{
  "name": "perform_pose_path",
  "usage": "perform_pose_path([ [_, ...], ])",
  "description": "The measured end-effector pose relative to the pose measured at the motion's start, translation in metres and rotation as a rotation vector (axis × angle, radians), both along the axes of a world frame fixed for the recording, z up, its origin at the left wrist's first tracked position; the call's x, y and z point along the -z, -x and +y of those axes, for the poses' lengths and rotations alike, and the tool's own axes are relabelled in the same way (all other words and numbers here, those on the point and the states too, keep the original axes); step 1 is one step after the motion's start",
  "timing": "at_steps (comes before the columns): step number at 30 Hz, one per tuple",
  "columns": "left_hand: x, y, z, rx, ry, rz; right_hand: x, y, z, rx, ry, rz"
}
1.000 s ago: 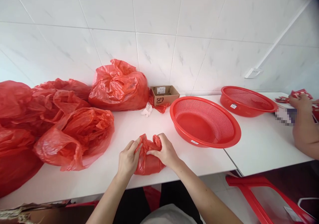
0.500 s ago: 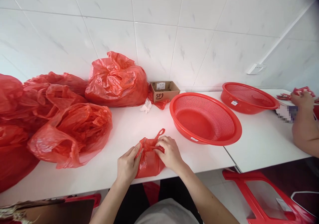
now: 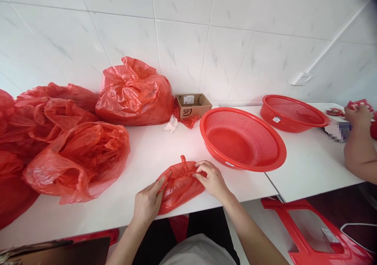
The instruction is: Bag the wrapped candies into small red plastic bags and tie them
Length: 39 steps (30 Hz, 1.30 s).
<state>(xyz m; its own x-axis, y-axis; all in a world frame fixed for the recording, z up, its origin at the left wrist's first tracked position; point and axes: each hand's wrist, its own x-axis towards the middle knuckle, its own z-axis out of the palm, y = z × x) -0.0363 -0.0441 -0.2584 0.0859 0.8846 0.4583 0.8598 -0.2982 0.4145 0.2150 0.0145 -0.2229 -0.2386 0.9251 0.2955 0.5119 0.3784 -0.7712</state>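
A small red plastic bag [image 3: 181,188] lies at the front edge of the white table [image 3: 153,151], its top gathered and one loop standing up. My left hand [image 3: 148,200] pinches the left side of the bag between thumb and fingers. On the other side, my right hand [image 3: 212,180] is closed on the bag's upper right edge, thumb and fingertips together. What the bag contains is hidden by the plastic. Just beyond my right hand stands a red perforated basin [image 3: 232,143].
Large red plastic bags [image 3: 134,96] crowd the left. A cardboard box [image 3: 193,106] and crumpled white tissue [image 3: 171,123] sit near the wall. At right are a second red basin [image 3: 290,119], a red stool [image 3: 312,222] and another person's arm [image 3: 359,147] holding a red packet.
The small bag has been pulled wider and flatter. My right hand has moved right with its edge, and my left hand has shifted slightly left and down.
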Motion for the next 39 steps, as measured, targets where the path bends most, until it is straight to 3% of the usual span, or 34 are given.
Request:
perform_pose_path([
  [3, -0.006, -0.002, 0.001, -0.025, -0.027, 0.023, -0.013, -0.001, 0.001, -0.019, 0.085, 0.005],
  [6, -0.015, -0.009, 0.003, -0.039, -0.109, 0.049, -0.019, 0.009, 0.006, 0.107, 0.020, -0.095],
  [10, -0.017, -0.020, 0.008, -0.011, -0.047, 0.082, -0.004, 0.035, 0.005, 0.104, -0.046, -0.328],
  [16, 0.001, -0.029, 0.010, 0.046, 0.003, 0.048, 0.031, 0.052, -0.012, 0.114, -0.112, -0.442],
  [22, 0.004, -0.029, 0.010, 0.048, 0.063, 0.053, 0.032, 0.052, -0.010, 0.106, -0.100, -0.522],
  [27, 0.008, -0.029, 0.015, 0.050, 0.162, -0.069, 0.031, 0.054, -0.009, 0.087, -0.050, -0.474],
  [30, 0.003, -0.027, 0.014, 0.066, 0.179, -0.119, 0.022, 0.052, -0.007, 0.074, 0.014, -0.288],
  [32, -0.008, -0.024, 0.009, 0.088, 0.205, -0.295, 0.006, 0.050, -0.004, 0.038, 0.097, -0.031],
  [36, -0.045, -0.024, -0.007, 0.166, 0.266, -0.949, -0.036, 0.050, -0.001, -0.107, 0.342, 0.602],
  [39, -0.068, -0.024, -0.012, 0.266, 0.210, -1.494, -0.056, 0.055, 0.000, -0.254, 0.561, 1.008],
])
